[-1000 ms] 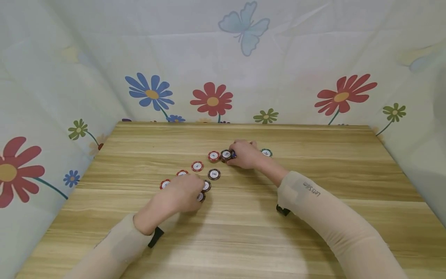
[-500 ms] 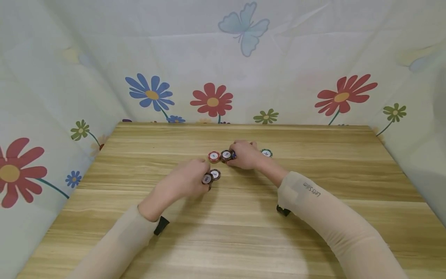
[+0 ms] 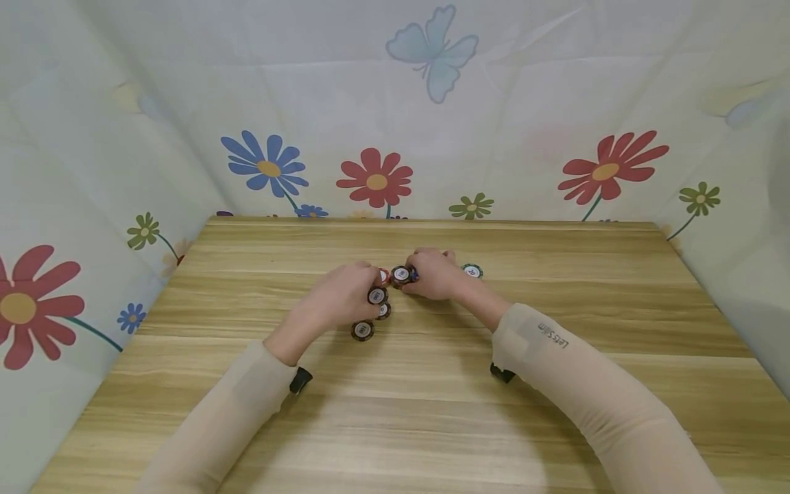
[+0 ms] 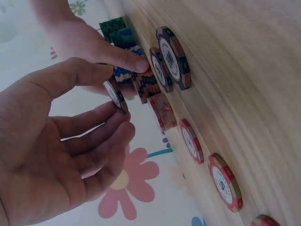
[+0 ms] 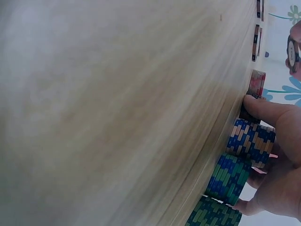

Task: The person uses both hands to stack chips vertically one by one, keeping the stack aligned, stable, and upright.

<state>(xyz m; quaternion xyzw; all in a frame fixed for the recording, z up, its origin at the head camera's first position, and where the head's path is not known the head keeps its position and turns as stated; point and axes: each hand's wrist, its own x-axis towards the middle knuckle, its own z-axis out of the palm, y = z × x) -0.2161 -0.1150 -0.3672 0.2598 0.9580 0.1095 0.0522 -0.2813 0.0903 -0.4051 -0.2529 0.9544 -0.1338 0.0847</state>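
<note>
In the head view my left hand [image 3: 345,296] pinches a dark brown poker chip [image 3: 378,296] marked 100 between thumb and fingers, above the table. Beneath it lie two loose brown poker chips [image 4: 172,59], flat on the wood. My right hand [image 3: 434,274] curls round a stack of brown poker chips [image 3: 401,275], thumb on its near side, the other fingers behind the row. Left of that stack stands a stack of red poker chips [image 4: 162,112]. Blue stacks [image 5: 251,142] are largely hidden by the right hand in the head view. At the row's right end is a green stack [image 3: 472,271].
Several loose red chips [image 4: 225,182] lie on the table in the left wrist view; the left hand covers them in the head view. The wooden table [image 3: 555,412] ends at a white flowered curtain [image 3: 518,123] behind and on both sides.
My left hand has picked up a brown chip from the loose ones and carried it up and right towards the row of stacks. The right hand stays in place.
</note>
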